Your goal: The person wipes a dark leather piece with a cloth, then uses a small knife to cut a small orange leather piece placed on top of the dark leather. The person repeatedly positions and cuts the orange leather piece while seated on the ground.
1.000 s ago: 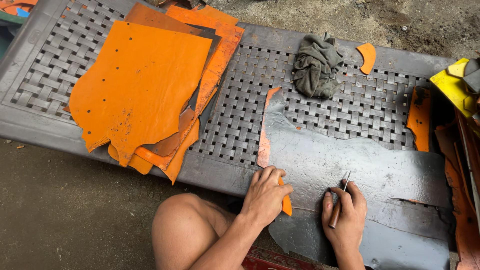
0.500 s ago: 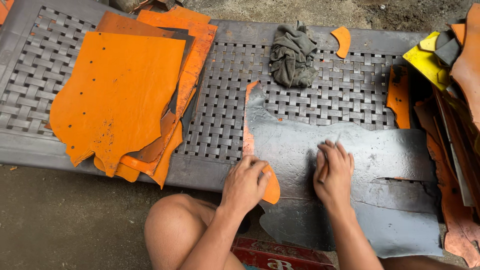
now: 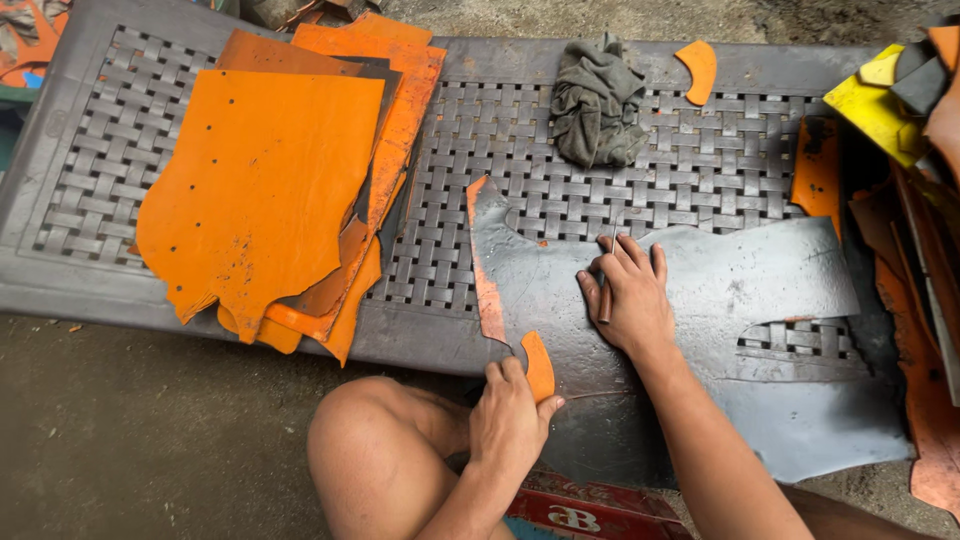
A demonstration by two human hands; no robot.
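A large grey leather sheet (image 3: 740,300) with an orange underside lies over a dark woven-pattern table (image 3: 60,180). My left hand (image 3: 510,420) pinches a small curved orange cut-off piece (image 3: 538,365) at the sheet's near edge. Farther up the sheet rests my right hand (image 3: 628,295), pressing flat and gripping a thin knife (image 3: 606,290) whose blade points away from me. A hole (image 3: 795,340) in the sheet shows the table's weave.
A stack of orange leather pieces (image 3: 260,190) covers the table's left. A crumpled grey rag (image 3: 598,100) and a small orange scrap (image 3: 700,68) lie at the back. Yellow and orange scraps (image 3: 885,100) pile at the right. My bare knee (image 3: 380,460) is below the table edge.
My right hand has moved up the sheet with the knife. My left hand has drawn back toward me with the curved orange piece. The camera view has shifted.
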